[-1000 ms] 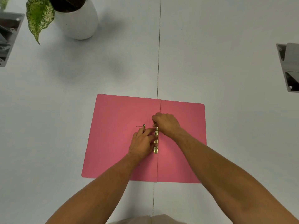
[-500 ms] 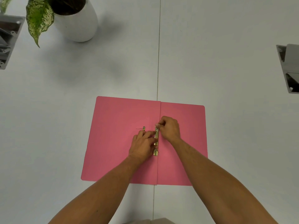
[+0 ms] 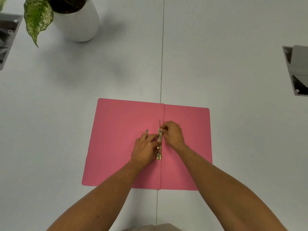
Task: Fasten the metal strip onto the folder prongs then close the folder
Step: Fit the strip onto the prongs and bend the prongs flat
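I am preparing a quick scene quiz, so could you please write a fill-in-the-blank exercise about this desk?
1. The folder lying open on the table is ____ in colour.
2. The metal strip lies along the folder's ____.
3. The plant pot stands at the far ____ of the table.

Missing words: pink; fold; left

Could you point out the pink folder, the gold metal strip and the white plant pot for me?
Open pink paper folder [image 3: 120, 155]: head view, on its bare left flap.
Gold metal fastener strip [image 3: 159, 155]: head view, on its lower end near the fold.
Round white plant pot [image 3: 78, 25]: head view, on its outer wall.
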